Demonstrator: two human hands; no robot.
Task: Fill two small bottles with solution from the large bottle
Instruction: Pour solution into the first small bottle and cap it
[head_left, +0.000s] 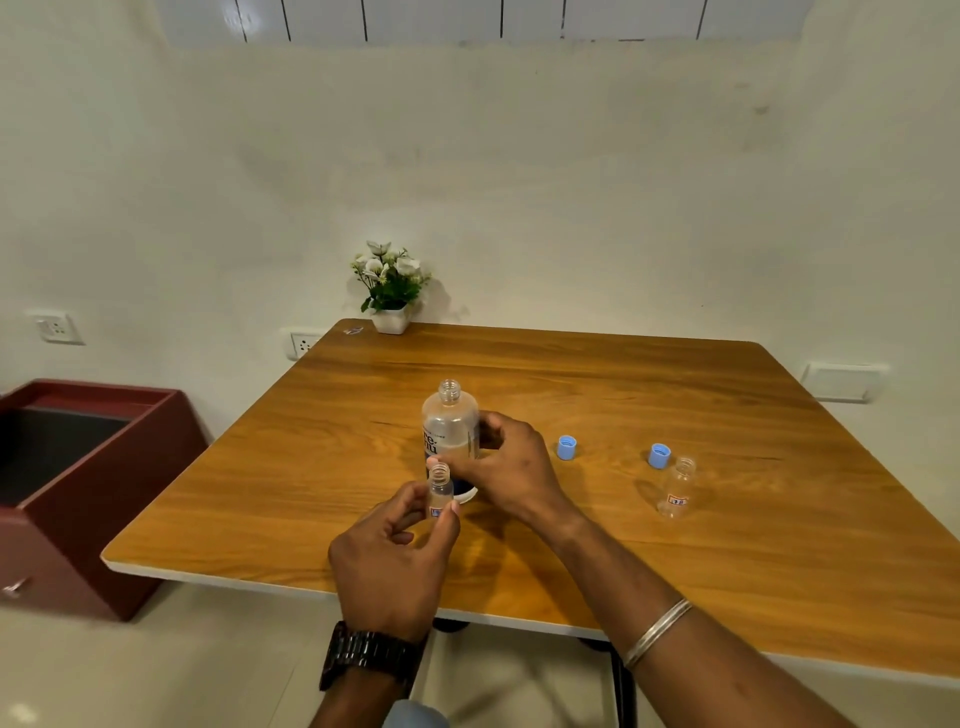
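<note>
The large clear bottle stands uncapped and upright on the wooden table, holding some liquid in its lower part. My right hand grips its right side. In front of it, my left hand pinches a small clear bottle, open at the top and held upright just above the table. A second small clear bottle stands uncapped and alone to the right. Two blue caps lie on the table, one near my right hand and the other beside the second small bottle.
A white pot of artificial flowers stands at the table's far edge against the wall. A dark red open box sits on the floor to the left. Wall sockets are behind the table.
</note>
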